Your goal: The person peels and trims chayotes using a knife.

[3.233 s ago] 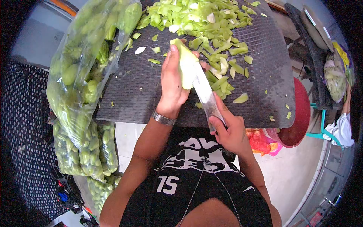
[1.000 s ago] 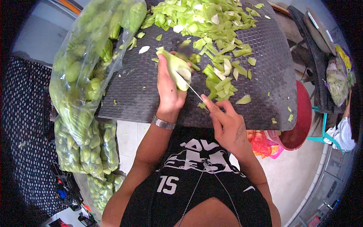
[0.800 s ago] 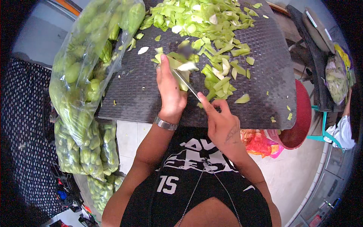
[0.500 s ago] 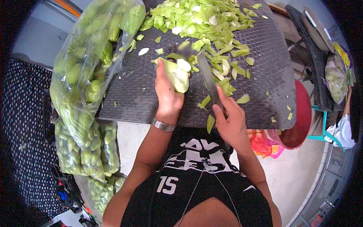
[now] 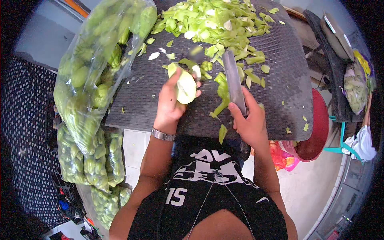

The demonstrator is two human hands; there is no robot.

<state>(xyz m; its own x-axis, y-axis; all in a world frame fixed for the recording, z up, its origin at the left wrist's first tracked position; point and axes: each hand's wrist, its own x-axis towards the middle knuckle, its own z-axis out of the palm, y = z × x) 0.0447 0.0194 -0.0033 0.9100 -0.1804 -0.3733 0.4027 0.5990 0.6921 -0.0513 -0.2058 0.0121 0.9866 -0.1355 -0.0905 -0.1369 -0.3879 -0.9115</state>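
Note:
My left hand (image 5: 169, 101) is wrapped around a pale green chayote (image 5: 186, 89) with a smooth cut face, held above the dark woven-pattern table (image 5: 138, 106). In my right hand (image 5: 252, 121) is a knife (image 5: 233, 78), its broad grey blade pointing away from me, to the right of the chayote and apart from it. Strips of green peel (image 5: 221, 96) lie beside and under the blade. Farther off, a large heap of green peelings (image 5: 216, 20) covers the far part of the table.
A big clear plastic bag of whole chayotes (image 5: 82, 76) lies along the table's left edge. Below it are more filled bags (image 5: 82, 162). At the right stand a red tub (image 5: 318, 128) and a teal stool (image 5: 340, 144); a black bench (image 5: 334, 80) holds a bagged item.
The knife has moved slightly right, its blade now more upright. My left hand has shifted a little left and turned the chayote. A long peel piece now shows left of the blade.

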